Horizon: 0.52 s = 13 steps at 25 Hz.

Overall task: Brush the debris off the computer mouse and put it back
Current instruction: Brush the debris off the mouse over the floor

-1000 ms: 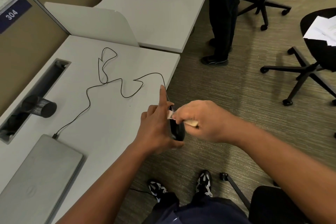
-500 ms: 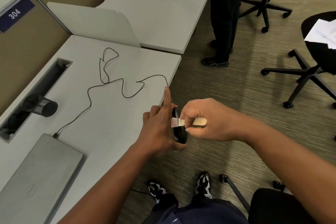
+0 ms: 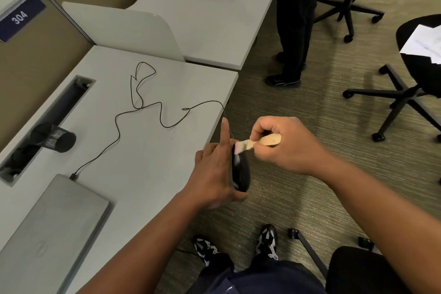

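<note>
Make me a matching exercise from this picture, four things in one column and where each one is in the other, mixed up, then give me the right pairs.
Things
1. computer mouse
2. brush
3. closed laptop
4. black mesh cup

Places
A. lying on its side at the desk's cable slot
B. gripped in the right hand
C. flat on the near end of the desk
D. held on edge in the left hand, beyond the desk's edge

Pairs: 1-D, 2-B, 3-C, 4-A
</note>
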Available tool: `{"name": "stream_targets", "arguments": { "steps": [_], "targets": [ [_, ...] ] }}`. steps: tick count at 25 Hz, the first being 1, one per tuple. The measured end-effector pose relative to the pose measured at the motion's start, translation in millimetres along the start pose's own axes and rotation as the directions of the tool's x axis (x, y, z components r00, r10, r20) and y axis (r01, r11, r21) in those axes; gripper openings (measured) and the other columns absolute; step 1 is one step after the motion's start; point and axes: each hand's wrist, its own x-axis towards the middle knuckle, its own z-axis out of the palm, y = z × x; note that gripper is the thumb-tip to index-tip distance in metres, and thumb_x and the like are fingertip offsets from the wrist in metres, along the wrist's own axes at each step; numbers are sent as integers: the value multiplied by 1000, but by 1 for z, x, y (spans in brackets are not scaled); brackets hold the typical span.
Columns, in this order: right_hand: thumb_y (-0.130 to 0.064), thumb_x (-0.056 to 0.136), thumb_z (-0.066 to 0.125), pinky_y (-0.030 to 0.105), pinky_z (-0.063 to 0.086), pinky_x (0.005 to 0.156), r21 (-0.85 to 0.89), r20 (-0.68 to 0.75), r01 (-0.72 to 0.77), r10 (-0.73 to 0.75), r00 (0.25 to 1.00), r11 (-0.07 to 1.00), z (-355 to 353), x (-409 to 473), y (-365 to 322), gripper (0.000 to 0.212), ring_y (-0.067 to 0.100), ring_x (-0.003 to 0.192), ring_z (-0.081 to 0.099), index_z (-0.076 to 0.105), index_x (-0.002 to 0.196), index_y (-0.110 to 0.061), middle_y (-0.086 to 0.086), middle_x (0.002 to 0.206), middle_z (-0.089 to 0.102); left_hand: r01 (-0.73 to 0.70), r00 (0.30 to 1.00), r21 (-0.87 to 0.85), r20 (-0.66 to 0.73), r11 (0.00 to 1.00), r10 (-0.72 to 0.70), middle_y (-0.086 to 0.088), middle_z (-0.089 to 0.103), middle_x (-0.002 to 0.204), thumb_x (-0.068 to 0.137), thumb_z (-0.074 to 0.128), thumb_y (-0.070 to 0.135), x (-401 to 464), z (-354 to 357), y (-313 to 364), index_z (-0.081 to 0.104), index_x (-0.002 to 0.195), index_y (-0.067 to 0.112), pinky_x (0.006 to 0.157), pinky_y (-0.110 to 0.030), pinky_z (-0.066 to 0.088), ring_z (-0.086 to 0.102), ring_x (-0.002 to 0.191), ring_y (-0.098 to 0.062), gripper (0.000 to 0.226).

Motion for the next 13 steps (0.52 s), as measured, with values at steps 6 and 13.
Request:
{"name": "stream_targets", "arguments": {
  "steps": [6, 13],
  "targets": [
    [-39, 71, 69, 14, 42, 47, 129, -172, -114, 135, 976, 985, -3, -4, 9, 14, -2, 56, 58, 68, 83, -32, -12, 74, 68, 50, 998, -118, -26, 992, -53, 2, 43, 165, 53, 106, 44, -3, -8, 5, -47, 146, 57, 120, -57, 42, 43, 150, -27, 179],
    [-15, 92, 59, 23, 49, 66, -53, 173, -226, 232, 957, 973, 25, -10, 16, 38, -6, 80, 66, 69, 119, -39, -17, 108, 72, -6, 998, -210, -59, 978, -7, 3, 46, 160, 51, 96, 60, 0, -5, 2, -45, 148, 56, 116, -37, 40, 48, 145, -20, 170]
  ]
}}
